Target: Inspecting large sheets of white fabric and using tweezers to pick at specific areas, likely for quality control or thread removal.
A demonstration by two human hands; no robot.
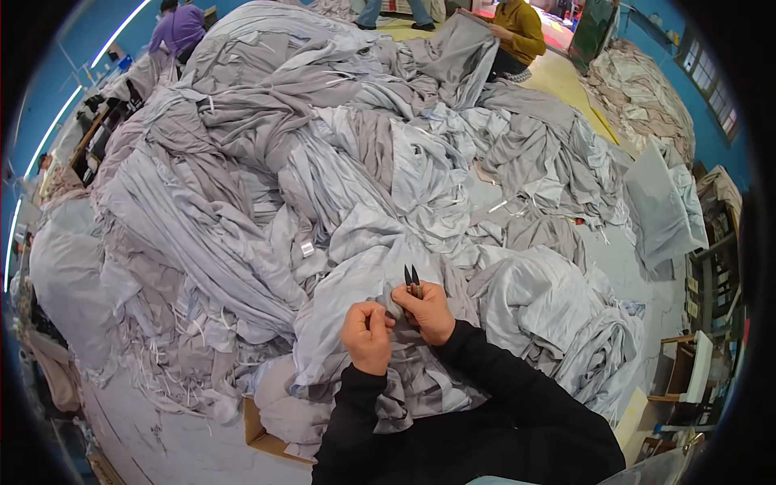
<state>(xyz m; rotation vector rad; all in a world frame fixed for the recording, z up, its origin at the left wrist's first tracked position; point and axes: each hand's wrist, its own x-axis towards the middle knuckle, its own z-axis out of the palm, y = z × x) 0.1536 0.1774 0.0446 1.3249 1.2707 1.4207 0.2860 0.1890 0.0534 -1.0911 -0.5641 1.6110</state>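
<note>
My right hand (430,314) is wrapped round a pair of small thread snips (412,279), whose dark pointed blades stick up past my thumb, slightly apart. Just left of it, my left hand (368,335) is closed, with thumb and fingers curled together. Whether a thread or an edge of cloth lies in that pinch is too small to tell. Both hands are over a crumpled pale grey cloth (356,287) with a soft sheen, gathered across my lap. Darker grey folds (436,368) hang below my wrists.
A large heap of grey cloth (267,121) spreads ahead and to the left. A cardboard box (263,436) stands at lower left. On the right are a wooden stool (687,368) and a beige pile (643,89). At the back, a person in mustard (521,28) handles cloth; another wears purple (178,31).
</note>
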